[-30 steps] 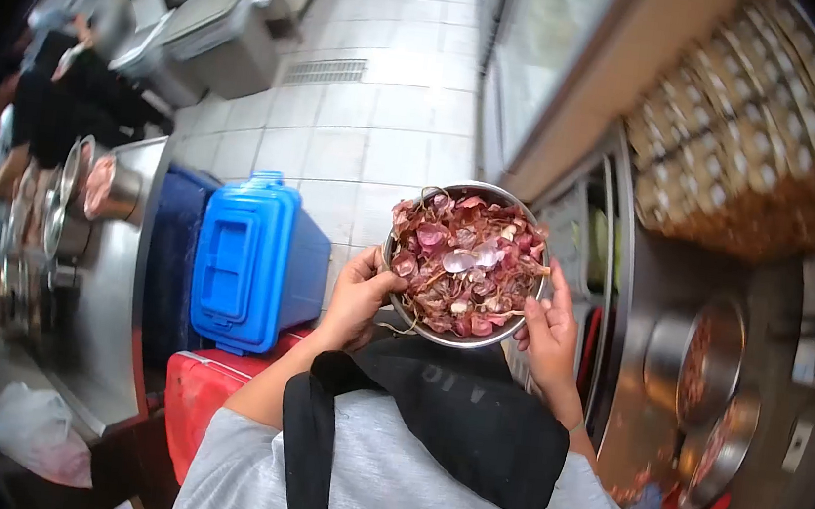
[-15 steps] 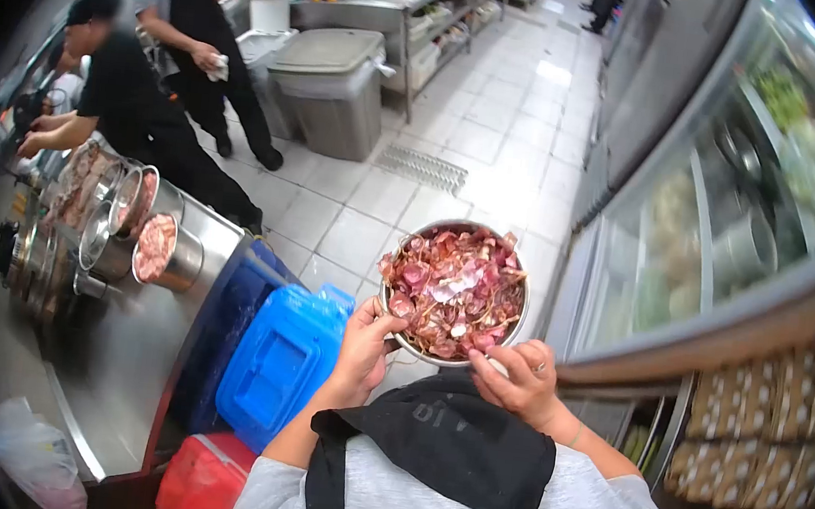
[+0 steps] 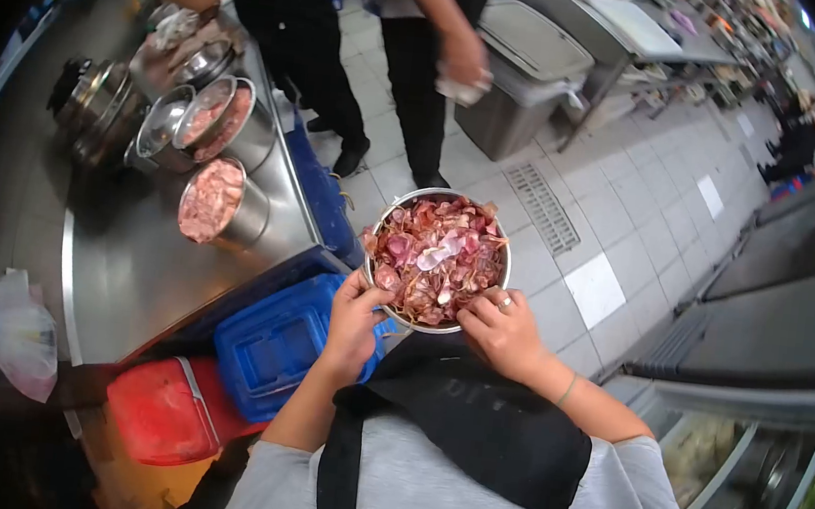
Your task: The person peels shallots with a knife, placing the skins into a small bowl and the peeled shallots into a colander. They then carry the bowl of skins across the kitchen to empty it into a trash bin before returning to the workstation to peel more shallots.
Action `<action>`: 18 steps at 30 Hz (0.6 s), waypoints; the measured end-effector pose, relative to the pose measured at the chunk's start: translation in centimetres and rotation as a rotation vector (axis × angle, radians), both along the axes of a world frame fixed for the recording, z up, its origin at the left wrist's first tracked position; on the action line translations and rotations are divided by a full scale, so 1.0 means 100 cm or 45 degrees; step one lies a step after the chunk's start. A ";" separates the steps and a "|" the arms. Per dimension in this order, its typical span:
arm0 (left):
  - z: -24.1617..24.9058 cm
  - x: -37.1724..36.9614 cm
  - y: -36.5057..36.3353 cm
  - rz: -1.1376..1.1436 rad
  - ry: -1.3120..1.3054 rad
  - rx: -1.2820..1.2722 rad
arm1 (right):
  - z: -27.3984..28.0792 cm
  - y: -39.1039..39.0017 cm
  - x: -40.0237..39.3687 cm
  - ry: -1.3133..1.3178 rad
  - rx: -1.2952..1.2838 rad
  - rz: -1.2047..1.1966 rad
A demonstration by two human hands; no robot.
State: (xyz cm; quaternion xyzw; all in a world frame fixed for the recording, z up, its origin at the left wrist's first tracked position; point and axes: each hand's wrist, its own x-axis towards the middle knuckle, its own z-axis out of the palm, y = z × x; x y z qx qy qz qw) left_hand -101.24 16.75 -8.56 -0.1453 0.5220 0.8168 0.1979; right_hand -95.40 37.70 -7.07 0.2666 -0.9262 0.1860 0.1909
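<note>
A round metal bowl (image 3: 504,265) is heaped with reddish-purple, papery peels (image 3: 438,248) that look like onion or shallot skins. My left hand (image 3: 355,324) grips its rim at the lower left, thumb on top. At the lower right, my right hand (image 3: 503,334) is closed on the rim, with a ring on one finger. The bowl hangs in front of my black apron (image 3: 473,391), above the tiled floor.
On the left, a steel counter (image 3: 125,294) bears metal pots of pale pink meat (image 3: 212,199). Below stand a blue lidded bin (image 3: 284,341) and a red cooler (image 3: 163,408). Two people in dark clothes stand ahead, near a grey bin (image 3: 526,68). Fridges line the right.
The view has turned left, bringing the counter and the two people nearer the middle. My hands still hold the bowl; my right fingers are now closer in around the rim.
</note>
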 end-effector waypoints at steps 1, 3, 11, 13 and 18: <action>-0.005 -0.013 -0.002 0.026 0.036 -0.001 | -0.004 -0.001 -0.020 -0.059 -0.031 0.036; -0.005 -0.035 -0.006 0.111 0.044 0.027 | -0.006 -0.008 -0.049 -0.148 -0.029 0.073; -0.014 -0.091 -0.009 0.333 0.050 0.021 | -0.020 -0.007 -0.146 -0.168 -0.005 0.276; -0.007 -0.106 0.008 0.398 -0.002 0.021 | -0.023 0.006 -0.168 -0.108 -0.003 0.334; -0.005 -0.193 0.048 0.301 -0.012 0.064 | -0.004 0.052 -0.248 0.029 -0.025 0.299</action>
